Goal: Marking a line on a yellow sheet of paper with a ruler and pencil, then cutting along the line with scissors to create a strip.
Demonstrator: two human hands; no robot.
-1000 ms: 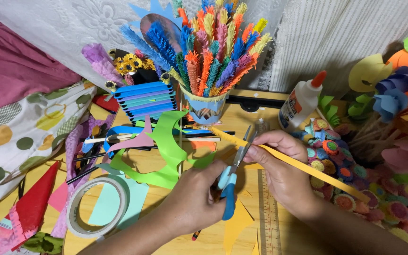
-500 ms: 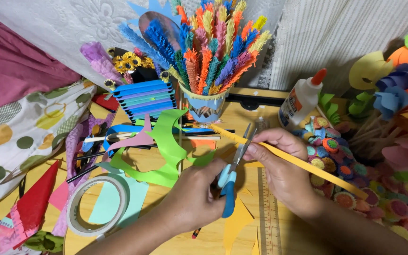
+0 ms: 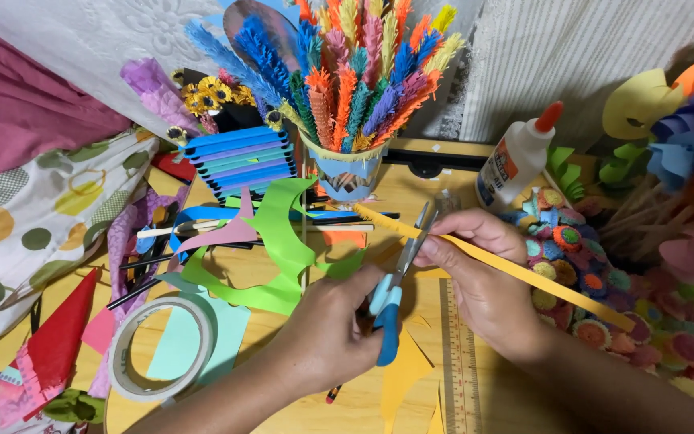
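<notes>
**Scissors meet a yellow paper strip over a crowded craft tabletop**

Head view: the left hand has its fingers clamped through the blue handles of a pair of scissors, whose grey blades point up and away from those fingers and stand slightly apart around the yellow paper strip. The right hand pinches that strip, fingers together on it, just beside the blade tips. The strip is long, narrow and flat, a warm yellow-orange; from the pinching fingers it runs one way up toward the paper cup of feathery coloured paper stems, and the other way down across the wrist toward the pile of small round paper flowers.

Beyond the right fingers stands a white glue bottle with an orange cap. Under the right hand lies a wooden ruler, with yellow paper scraps near the scissor handles. To the far side of the left fingers lies a curvy green paper cutout, and farther out a roll of tape rests flat on the tabletop.
</notes>
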